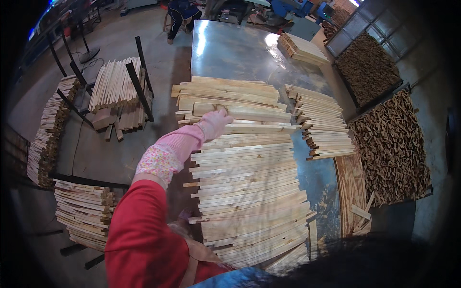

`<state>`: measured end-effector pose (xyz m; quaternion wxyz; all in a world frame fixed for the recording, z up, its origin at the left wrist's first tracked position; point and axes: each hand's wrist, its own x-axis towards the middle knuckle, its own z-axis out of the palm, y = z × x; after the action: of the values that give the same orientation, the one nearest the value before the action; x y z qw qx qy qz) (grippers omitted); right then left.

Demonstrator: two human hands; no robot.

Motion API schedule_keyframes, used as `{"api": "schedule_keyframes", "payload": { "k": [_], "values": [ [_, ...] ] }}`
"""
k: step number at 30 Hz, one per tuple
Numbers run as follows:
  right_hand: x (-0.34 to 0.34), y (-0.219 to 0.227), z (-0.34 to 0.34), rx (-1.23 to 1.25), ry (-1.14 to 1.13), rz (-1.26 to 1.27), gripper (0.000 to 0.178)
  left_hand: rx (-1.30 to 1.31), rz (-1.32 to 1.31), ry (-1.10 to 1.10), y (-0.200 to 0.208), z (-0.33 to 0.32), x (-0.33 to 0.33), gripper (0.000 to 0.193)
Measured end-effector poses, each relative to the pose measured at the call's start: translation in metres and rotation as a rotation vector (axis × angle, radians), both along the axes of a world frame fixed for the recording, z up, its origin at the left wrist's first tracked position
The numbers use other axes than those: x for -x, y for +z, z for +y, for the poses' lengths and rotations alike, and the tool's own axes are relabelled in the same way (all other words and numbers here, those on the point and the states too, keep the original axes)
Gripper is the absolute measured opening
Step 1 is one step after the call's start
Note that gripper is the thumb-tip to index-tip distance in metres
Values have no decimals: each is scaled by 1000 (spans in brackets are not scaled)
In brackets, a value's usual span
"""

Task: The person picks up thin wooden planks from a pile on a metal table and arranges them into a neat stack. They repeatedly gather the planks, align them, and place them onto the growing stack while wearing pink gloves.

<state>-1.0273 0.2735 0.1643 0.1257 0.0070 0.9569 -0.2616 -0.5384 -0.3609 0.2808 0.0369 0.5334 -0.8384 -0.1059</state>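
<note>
My left hand, in a pink glove with a flowered cuff, reaches forward over the wooden strips on the metal table. Its fingers are bent down onto a wider wooden board that lies on top of the far pile, beside a dark knot. The fingertips are partly hidden. Toward me, a broad row of pale wooden strips lies side by side, their left ends uneven. Behind my hand, more boards are stacked loosely. My right hand does not show.
A stack of strips stands to the right, and another bundle at the table's far right corner. Large racks of small wood pieces line the right side. Metal-post racks with strips stand left. A person sits far back.
</note>
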Motion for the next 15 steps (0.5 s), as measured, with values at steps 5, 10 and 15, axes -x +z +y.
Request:
{"api": "schedule_keyframes", "payload": {
  "k": [5,10,15],
  "values": [
    [6,11,28,-19,-79,0,74,65,-132,-47,-5,-25,18,49],
    [25,30,86,-119,-89,-57,74,134,-228,70,6,-52,10,31],
    [63,61,61,141,-2,-202,82,544,47,-47,18,-15,4,59]
  ]
}}
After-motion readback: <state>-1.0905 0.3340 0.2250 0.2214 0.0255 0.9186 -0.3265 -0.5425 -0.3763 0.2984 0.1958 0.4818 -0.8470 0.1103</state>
